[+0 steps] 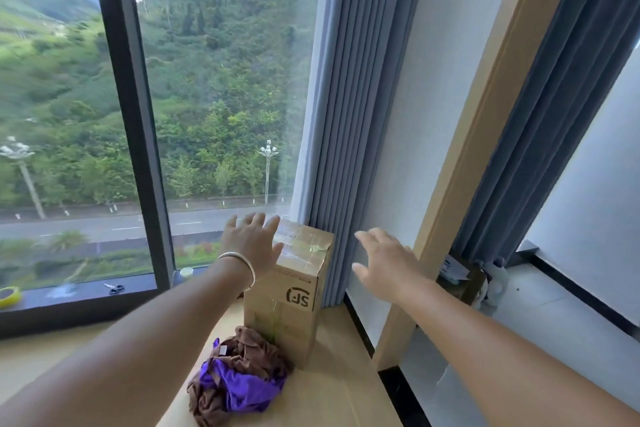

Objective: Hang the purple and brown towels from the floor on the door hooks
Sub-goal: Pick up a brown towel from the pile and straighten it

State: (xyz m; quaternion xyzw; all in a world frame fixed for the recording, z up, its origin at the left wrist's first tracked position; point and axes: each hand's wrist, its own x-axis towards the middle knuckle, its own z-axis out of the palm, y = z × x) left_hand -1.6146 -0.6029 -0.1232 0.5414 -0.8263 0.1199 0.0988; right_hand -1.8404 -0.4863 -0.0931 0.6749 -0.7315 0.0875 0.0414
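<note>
Purple and brown, the two soft cloth towels lie crumpled together in one heap on the pale wooden floor [346, 374], just beside the foot of the tall taped cardboard box [287, 291] that stands near the grey-blue pleated curtain [349, 107]. The purple towel [242, 388] is wrapped partly inside the brown towel [249, 347], so I judge the main risk is here: if one hand pulls only one colour, the other may come up with it and then fall, or both may stay tangled when they must go on separate hooks. A second risk is the box, which touches or nearly touches the heap; a quick reach could knock it over.

Both hands are raised above the heap and hold nothing. The left hand [252, 243], with a silver bangle [239, 269] on its wrist, has its fingers spread in front of the box top. The right hand [384, 265] is also spread flat, well apart from the towels. No door hooks are visible.
</note>
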